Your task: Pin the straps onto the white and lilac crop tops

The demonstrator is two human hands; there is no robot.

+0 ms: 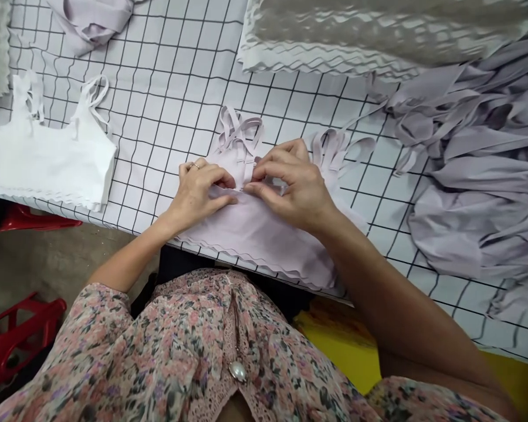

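A pale lilac strappy bra top (264, 231) lies on the checked tablecloth right in front of me, its scalloped hem along the table's near edge. My left hand (201, 187), with a ring on one finger, pinches the fabric at the neckline by the left strap. My right hand (293, 181) is closed at the same neckline, thumb and fingers pinching close to the base of the left strap. The thin straps (240, 138) stand bunched above the hands. More looped straps (334, 149) lie beyond my right hand. The fingertips hide the exact bit of fabric gripped.
A stack of white bra tops (55, 158) lies at the left. Crumpled lilac garments (488, 176) pile up on the right. Scalloped white and grey pieces (356, 41) are stacked at the back; another lilac garment (94, 20) lies far left. Red plastic stools (22, 334) stand below the table.
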